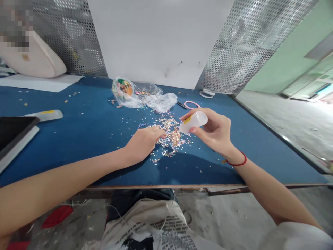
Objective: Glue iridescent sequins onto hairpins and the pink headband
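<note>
Two hands (142,144) over sequins (170,125), right (214,132) gripping a plastic bottle (194,121).

the squeeze bottle (194,122) is milky translucent plastic, smooth with a soft sheen; the bag (153,99) is clear, crinkled, glossy plastic; the sequins (166,124) glint like foil on the bench (78,135), whose blue top looks matt; the perforated panels (249,45) are grey metal.

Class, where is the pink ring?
In the head view, the pink ring lies at the far side of the blue table, right of the plastic bag, beyond the right hand.
</note>
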{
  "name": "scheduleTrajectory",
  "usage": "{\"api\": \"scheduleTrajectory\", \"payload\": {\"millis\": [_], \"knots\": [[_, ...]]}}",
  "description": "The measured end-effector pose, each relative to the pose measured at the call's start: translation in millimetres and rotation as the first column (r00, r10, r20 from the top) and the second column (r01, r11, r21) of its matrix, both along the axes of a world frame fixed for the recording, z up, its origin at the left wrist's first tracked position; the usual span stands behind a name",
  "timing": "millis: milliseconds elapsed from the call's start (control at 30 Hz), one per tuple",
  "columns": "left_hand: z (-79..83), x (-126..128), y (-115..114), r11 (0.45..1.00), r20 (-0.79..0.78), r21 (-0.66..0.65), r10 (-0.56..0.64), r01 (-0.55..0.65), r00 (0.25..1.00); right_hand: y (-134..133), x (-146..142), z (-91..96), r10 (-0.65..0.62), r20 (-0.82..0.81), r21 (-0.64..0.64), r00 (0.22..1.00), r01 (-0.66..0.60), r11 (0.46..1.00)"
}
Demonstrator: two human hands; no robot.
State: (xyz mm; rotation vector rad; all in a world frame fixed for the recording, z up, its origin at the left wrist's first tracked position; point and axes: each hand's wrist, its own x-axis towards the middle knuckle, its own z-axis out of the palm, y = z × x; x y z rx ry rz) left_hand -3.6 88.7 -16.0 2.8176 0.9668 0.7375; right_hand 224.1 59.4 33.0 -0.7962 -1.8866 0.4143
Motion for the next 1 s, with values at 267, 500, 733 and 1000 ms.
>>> {"api": "scheduleTrajectory", "payload": {"millis": [267,500,733,1000], "knots": [[1.5,0.1,-1.1,1.000,0.006,-0.004,-0.009,0.009,1.000,-1.1,-3.0,1.0,-0.048,-0.027,0.027,0.998,0.049,0.998],[0.2,0.7,-0.9,1.000,0.016,0.013,-0.014,0.014,1.000,-0.8,-3.0,0.3,-0.047,0.015,-0.002,0.999,0.047,0.999],[1.9,1.0,-1.9,0.999,0.008,0.022,-0.026,0.025,1.000,-0.7,-3.1,1.3,-0.006,-0.050,-0.018,0.999,0.005,1.000],[3.8,1.6,-1.4,1.000,0.007,-0.013,-0.019,0.019,1.000,-2.4,-2.1,1.1,-0.043,-0.024,-0.007,0.999,0.043,0.999]]}}
